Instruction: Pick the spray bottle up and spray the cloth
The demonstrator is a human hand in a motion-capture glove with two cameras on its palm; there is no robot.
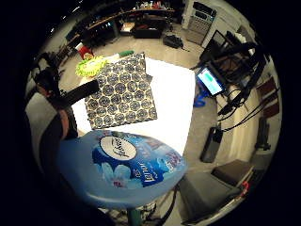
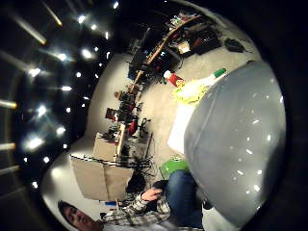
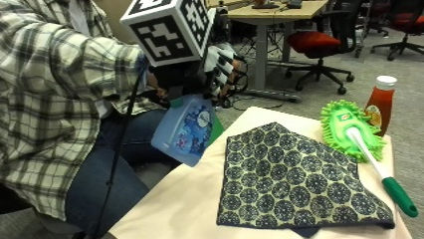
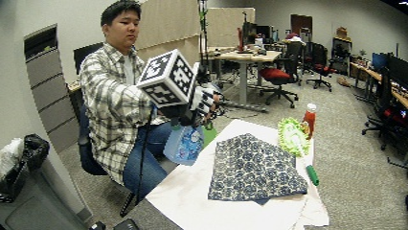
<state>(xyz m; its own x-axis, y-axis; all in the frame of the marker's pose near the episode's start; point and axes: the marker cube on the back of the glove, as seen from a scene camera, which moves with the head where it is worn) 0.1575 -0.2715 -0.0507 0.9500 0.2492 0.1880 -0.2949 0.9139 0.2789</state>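
My gloved right hand (image 3: 199, 74) grips the top of a light blue spray bottle (image 3: 185, 129) with a flowery label and holds it in the air off the table's near left edge, its body hanging down and tilted. The bottle (image 1: 123, 167) fills much of the little finger side palm view and shows as a pale bulk (image 2: 236, 144) in the thumb side view. A folded blue and cream patterned cloth (image 3: 298, 179) lies flat on the white table (image 3: 179, 204), right of the bottle. In the wide view the hand (image 4: 194, 108) holds the bottle (image 4: 185, 143) beside the cloth (image 4: 252, 170).
A green fluffy duster (image 3: 350, 129) with a white and green handle lies along the cloth's far side. A red sauce bottle (image 3: 380, 103) stands at the table's far corner. The person's legs and chair are close to the table's left edge. Office chairs and desks stand behind.
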